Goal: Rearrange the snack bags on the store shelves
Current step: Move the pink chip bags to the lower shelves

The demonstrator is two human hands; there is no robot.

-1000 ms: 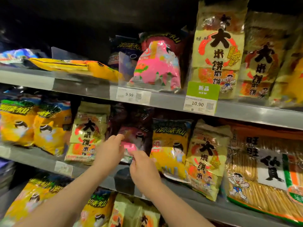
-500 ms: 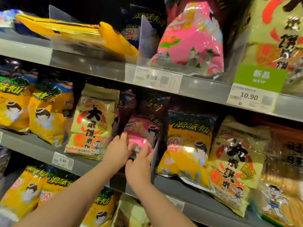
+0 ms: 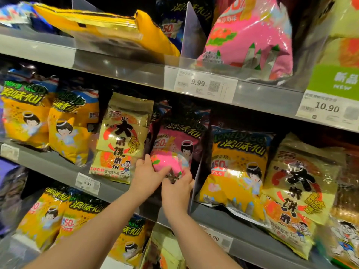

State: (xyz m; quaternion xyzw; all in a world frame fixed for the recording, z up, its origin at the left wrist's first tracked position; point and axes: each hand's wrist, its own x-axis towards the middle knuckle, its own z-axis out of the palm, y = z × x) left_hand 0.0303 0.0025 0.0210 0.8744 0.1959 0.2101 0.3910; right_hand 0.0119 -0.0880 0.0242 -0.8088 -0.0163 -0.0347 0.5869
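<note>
On a store aisle's grey metal shelves, dim and dark at the back, three tiers showed. The upper shelf (image 3: 120, 68) and middle shelf (image 3: 56, 167) had smooth, matte front edges with paper price tags: 9.99 tag (image 3: 202, 84), 10.90 tag (image 3: 326, 108), 6.99 tag (image 3: 87, 183), plus a green NEW tag (image 3: 338, 80). Clear plastic dividers stood between the rows; one divider (image 3: 197, 183) rose just right of the hands.

All the bags were glossy, crinkly plastic, puffed like pillows. A flat yellow bag (image 3: 97, 22) lay on its side on the upper shelf, and a large pink bag (image 3: 248, 35) leaned beside it. On the middle shelf a gold bag (image 3: 122, 136) with big black characters and a red ring stood upright. Right of the divider was an orange bag (image 3: 233, 171) with a cartoon haloed figure. More orange bags (image 3: 77, 216) filled the lowest tier.

The pink bag (image 3: 174, 144) stood on the middle shelf between the gold bag and the divider. It had a dark top with yellow-green lettering and a bright pink lower half with a haloed figure. It was shiny and slightly blurred.

The hands were close together, nearly touching, both clamped on the pink bag's lower part. The left hand (image 3: 144, 177) gripped the lower left, thumb up. The right hand (image 3: 177, 191) curled round the bottom edge, right next to the divider.
</note>
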